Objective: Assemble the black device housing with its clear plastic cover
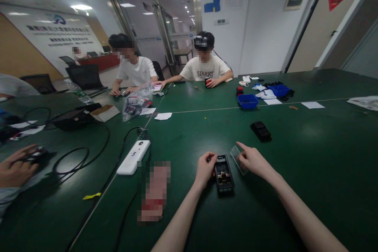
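Observation:
My left hand [206,168] has its thumb and fingers closed on the upper left edge of a black rectangular casing [224,174]. The casing rests on the green table, its inside showing, with small gold-coloured metal parts in it. Just to the right, my right hand [250,159] grips a thin clear rectangular panel [238,160], tilted, with the index finger stretched out past it. The panel and the casing are apart. Farther off to the right lies another black device [261,131].
A white power bank marked 5 [134,157], a blurred-out pink item [156,189] and black cables lie to the left. Blue trays [248,101] and a plastic bag [137,102] stand farther back. Two people sit opposite; another person's hand [20,167] works at far left.

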### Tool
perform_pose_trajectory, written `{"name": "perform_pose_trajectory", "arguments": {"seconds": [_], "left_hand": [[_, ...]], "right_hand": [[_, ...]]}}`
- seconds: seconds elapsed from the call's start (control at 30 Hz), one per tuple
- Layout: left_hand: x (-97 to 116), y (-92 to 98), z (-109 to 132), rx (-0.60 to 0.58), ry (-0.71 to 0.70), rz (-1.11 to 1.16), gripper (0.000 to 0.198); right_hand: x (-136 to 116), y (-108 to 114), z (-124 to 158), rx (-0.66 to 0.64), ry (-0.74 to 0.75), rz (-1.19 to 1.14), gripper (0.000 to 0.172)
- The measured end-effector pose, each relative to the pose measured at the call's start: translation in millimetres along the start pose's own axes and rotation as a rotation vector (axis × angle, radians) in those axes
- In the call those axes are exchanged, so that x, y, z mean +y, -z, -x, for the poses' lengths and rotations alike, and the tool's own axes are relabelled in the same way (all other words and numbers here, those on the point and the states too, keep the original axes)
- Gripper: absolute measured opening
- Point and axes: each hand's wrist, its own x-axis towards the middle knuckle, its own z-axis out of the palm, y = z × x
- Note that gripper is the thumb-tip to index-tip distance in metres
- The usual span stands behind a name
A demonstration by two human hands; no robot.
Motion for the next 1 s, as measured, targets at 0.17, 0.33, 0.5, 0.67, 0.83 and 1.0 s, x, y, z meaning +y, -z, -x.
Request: {"name": "perform_pose_trajectory", "arguments": {"seconds": [0.17,0.33,0.5,0.67,0.83,1.0], "left_hand": [[-3.1,-1.5,-0.2,0.019,-0.009,0.031,0.027],[-3.5,-2.5,0.0,0.017,-0.014,0.044,0.027],[-2.5,-2.4,-0.6,0.014,-0.025,0.036,0.026],[-3.1,-2.0,-1.8,0.02,-0.04,0.038,0.026],[-2.2,-0.5,-2.0,0.019,-0.04,0.042,0.029],[-1.4,0.2,-2.0,0.016,-0.038,0.046,0.031]], "right_hand": [[-21.9,-17.0,-12.0,-0.005,0.098,-0.635,0.058],[-18.7,-36.7,-4.6,-0.044,0.134,-0.846,0.055],[-18.4,-35.9,-1.0,-0.049,0.118,-0.848,0.053],[-19.5,-35.9,-0.3,-0.1,0.102,-0.838,0.051],[-17.8,-38.3,1.0,-0.148,0.103,-0.803,0.048],[-16.8,-40.6,1.6,-0.174,0.116,-0.766,0.045]]}}
